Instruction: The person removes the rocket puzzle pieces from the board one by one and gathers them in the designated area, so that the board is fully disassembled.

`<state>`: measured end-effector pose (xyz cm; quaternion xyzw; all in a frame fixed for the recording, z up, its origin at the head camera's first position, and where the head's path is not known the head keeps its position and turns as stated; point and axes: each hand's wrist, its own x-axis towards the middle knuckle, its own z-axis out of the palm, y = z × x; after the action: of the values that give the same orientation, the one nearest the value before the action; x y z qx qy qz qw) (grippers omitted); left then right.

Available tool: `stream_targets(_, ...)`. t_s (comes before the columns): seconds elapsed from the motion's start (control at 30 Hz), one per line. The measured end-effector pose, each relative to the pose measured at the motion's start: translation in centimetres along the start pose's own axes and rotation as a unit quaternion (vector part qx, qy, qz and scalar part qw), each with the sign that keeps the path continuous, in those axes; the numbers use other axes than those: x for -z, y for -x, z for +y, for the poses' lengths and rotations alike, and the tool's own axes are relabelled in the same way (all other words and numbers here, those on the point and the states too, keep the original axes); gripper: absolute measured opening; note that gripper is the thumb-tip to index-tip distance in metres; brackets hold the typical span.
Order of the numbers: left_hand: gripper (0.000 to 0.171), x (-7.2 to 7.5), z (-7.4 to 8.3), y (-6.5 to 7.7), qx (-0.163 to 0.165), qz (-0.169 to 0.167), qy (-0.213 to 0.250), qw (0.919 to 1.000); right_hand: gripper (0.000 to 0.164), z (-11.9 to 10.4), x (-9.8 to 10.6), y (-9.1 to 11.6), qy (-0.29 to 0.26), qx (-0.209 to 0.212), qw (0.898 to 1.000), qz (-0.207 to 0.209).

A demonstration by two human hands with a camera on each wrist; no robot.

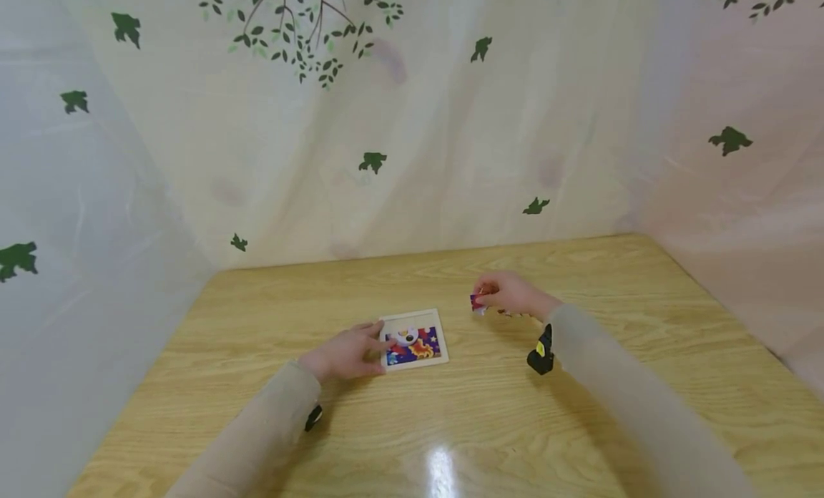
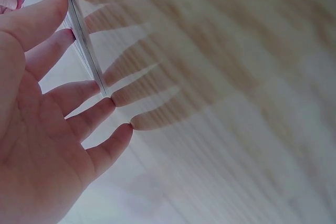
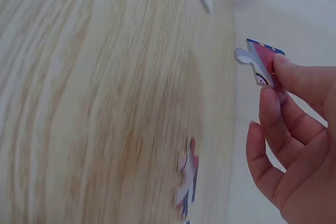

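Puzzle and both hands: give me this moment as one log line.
left hand: touches frame; right hand: pinches piece above table; frame: partly filled, far strip bare; loose pieces: on table, right of frame

Beige sleeves [image 1: 634, 387]; black wrist cameras [image 1: 539, 364]; yellow patch [image 1: 541, 348] on right

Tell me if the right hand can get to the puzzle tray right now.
Probably yes: nothing visible stands between the right hand, pinching a puzzle piece, and the puzzle tray; the left hand is at the opposite edge.

Free gap between tray [image 1: 418, 320] and right hand [image 1: 512, 293]
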<state>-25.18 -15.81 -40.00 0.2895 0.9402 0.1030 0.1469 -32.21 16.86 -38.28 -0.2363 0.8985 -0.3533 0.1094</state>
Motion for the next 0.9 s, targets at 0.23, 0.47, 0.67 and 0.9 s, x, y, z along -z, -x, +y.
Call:
stream_targets(0.23,0.051,-0.3,-0.1,-0.1,0.01,0.0,0.004,0.9999,0.006,1.3,0.8,0.6,0.035,0.007,0.999,-0.021)
stream_targets(0.47,0.05,-0.2,-0.1,-0.2,0.003,0.004,-0.001,1.0,0.004,1.8,1.1,0.5,0.097,0.036,0.994,-0.033)
stream_targets(0.67,0.051,-0.2,-0.1,-0.2,0.005,0.004,0.001,1.0,0.006,2.0,0.9,0.3,0.097,0.042,0.994,-0.033)
stream_targets(0.9,0.05,-0.2,0.0,-0.1,0.005,0.004,-0.001,1.0,0.005,2.0,0.3,0.0,0.099,0.034,0.994,-0.016)
